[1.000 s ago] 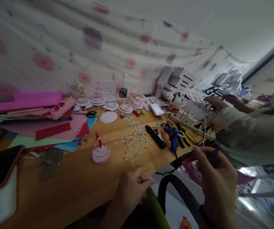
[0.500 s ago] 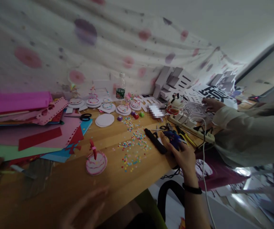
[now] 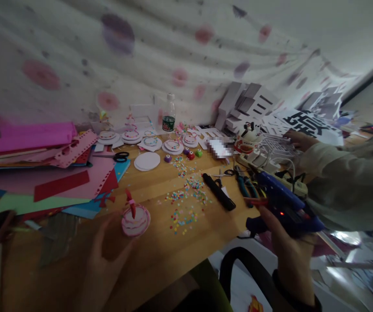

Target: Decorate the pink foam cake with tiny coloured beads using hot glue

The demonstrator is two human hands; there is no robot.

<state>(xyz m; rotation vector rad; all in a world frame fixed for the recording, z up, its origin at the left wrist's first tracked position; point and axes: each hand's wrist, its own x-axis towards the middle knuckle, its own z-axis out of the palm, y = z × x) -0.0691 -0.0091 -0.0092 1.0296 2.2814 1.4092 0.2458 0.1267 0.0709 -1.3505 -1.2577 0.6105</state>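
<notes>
A clear bottle (image 3: 168, 116) stands before the spotted cloth (image 3: 150, 65). The white cut-out pieces (image 3: 247, 106) are near a patterned cup (image 3: 245, 145).

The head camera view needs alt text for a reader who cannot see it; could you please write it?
The right hand holds a blue glue gun at a cluttered wooden table. The left hand is open close to a pink-and-white cake decoration. Coloured paper lies at left; another person's sleeve shows at right.
</notes>
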